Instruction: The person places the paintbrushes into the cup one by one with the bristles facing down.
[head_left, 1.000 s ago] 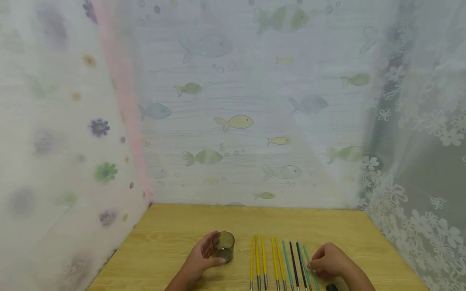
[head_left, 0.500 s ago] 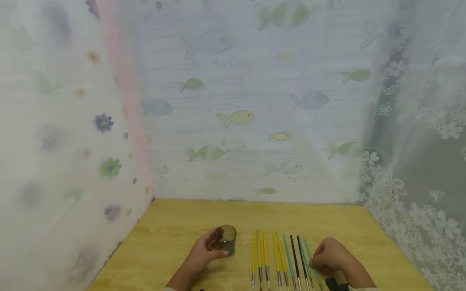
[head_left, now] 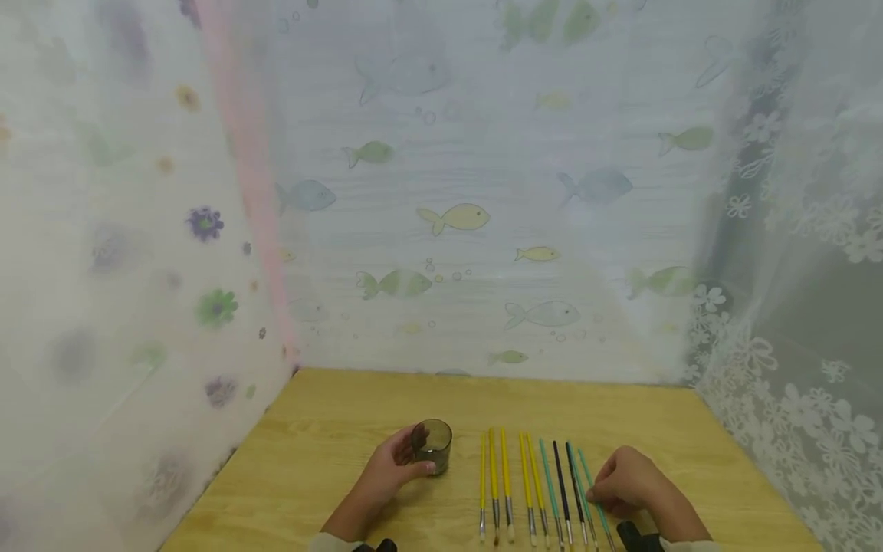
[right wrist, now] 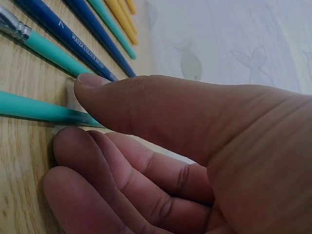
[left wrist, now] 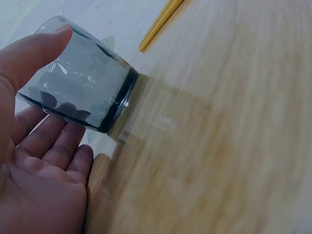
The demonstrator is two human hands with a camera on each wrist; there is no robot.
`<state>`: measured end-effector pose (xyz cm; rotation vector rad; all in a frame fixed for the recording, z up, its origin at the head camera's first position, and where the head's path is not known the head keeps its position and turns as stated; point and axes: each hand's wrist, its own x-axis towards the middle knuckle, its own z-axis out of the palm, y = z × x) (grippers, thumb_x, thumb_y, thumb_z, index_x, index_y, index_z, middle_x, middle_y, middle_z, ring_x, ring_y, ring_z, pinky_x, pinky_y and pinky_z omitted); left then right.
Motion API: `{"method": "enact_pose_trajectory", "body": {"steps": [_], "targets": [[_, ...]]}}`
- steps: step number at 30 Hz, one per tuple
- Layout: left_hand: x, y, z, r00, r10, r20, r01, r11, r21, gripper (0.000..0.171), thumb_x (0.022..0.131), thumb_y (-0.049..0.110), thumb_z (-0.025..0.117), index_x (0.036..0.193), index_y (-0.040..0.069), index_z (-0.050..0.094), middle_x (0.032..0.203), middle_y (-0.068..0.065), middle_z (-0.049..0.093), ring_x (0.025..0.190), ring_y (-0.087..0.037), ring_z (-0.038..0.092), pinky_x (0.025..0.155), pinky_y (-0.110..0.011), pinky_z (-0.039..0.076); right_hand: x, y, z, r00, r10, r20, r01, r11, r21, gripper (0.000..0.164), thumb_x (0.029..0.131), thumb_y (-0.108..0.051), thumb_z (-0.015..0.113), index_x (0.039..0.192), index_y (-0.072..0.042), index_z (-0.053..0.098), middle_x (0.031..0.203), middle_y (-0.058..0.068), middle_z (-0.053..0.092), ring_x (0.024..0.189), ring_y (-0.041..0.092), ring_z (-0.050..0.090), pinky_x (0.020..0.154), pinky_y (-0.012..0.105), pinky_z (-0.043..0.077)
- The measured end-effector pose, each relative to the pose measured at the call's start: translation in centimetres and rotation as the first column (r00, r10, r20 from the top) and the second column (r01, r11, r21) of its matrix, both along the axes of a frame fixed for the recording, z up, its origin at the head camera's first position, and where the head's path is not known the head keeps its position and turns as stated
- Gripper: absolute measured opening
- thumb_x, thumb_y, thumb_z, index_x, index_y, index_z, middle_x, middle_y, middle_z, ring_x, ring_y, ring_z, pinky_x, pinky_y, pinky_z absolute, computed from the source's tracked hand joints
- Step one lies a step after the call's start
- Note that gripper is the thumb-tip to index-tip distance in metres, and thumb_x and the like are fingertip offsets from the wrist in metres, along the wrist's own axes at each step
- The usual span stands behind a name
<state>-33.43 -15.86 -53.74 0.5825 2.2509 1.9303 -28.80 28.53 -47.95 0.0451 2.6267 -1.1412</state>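
With the left hand [head_left: 388, 469], holding the glass [head_left: 436, 446] between thumb and fingers: thumb along one side near the rim, fingertips against the opposite side and visible through the wall in the left wrist view. Spread wide around the glass rather than clenched, with a gap between palm and wall. In the case of the glass, standing upright on the table [head_left: 359, 399], to the left of the yellow brushes [head_left: 507, 468] and apart from them.

With the right hand [head_left: 628, 481], placed at the opposite end of the row, right by the outermost teal brush [right wrist: 36, 107]. Bent loosely at the fingers, with the thumb across the brush and the forefinger close by on its other side, a little apart from the thumb. Impossible to tell whether pinching the brush, only touching it or just clear of it. Near the thumb tip, too, to the next teal brush [right wrist: 53, 53].

Laid side by side between the hands, bristles toward the person, from left to right: five yellow brushes, a third teal brush [head_left: 548, 475], two dark blue brushes [head_left: 560, 475], then the two teal brushes beside the right hand.
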Motion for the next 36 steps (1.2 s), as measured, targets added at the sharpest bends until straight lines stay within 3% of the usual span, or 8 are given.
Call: {"method": "enact_pose_trajectory", "body": {"steps": [10,17,22,29,36], "targets": [[0.0,-0.1,0.2,1.000,-0.002,0.006,0.002,1.000,-0.008,0.078,0.092,0.027,0.081,0.157,0.011,0.042,0.158,-0.014,0.048,0.148,-0.034,0.044,0.121,-0.041,0.037,0.0,-0.6,0.1,0.998,-0.055,-0.023,0.056,0.998,0.028,0.012,0.077,-0.006,0.087,0.080,-0.001,0.077,0.072,0.008,0.073,0.064,0.022,0.072,0.060,0.037,0.061],[0.1,-0.1,0.2,1.000,-0.001,-0.003,0.001,1.000,-0.014,0.077,0.093,0.028,0.080,0.156,0.007,0.042,0.156,-0.015,0.050,0.147,-0.036,0.045,0.119,-0.040,0.039,0.1,-0.9,0.5,0.996,-0.086,-0.016,0.087,0.995,0.051,0.007,0.077,-0.003,0.084,0.077,-0.001,0.077,0.071,0.007,0.074,0.064,0.021,0.073,0.059,0.036,0.061],[0.1,0.0,0.6,1.000,0.012,0.010,-0.012,1.000,-0.016,0.077,0.092,0.027,0.080,0.156,0.006,0.042,0.155,-0.017,0.051,0.146,-0.037,0.046,0.119,-0.043,0.039,-0.1,-0.3,0.3,0.999,-0.048,-0.008,0.048,0.999,0.015,0.005,0.078,-0.004,0.079,0.076,0.000,0.078,0.069,0.009,0.074,0.061,0.020,0.071,0.057,0.035,0.060],[0.0,0.4,0.9,1.000,0.012,0.006,-0.012,1.000,-0.012,0.076,0.092,0.028,0.081,0.155,0.007,0.044,0.152,-0.017,0.053,0.144,-0.036,0.048,0.119,-0.051,0.038,-0.5,0.6,0.2,0.999,0.036,-0.040,-0.037,0.999,-0.016,0.015,0.080,-0.005,0.065,0.072,0.000,0.076,0.062,0.006,0.069,0.053,0.016,0.063,0.052,0.033,0.056],[0.4,0.3,0.6,1.000,0.013,0.000,-0.013,1.000,-0.011,0.073,0.093,0.025,0.080,0.154,0.006,0.045,0.151,-0.017,0.054,0.144,-0.037,0.048,0.119,-0.051,0.038,-0.5,0.5,-0.2,0.998,0.044,-0.033,-0.045,0.998,-0.033,0.019,0.081,-0.007,0.063,0.065,-0.002,0.071,0.054,0.000,0.060,0.048,0.013,0.057,0.049,0.031,0.053]]}}
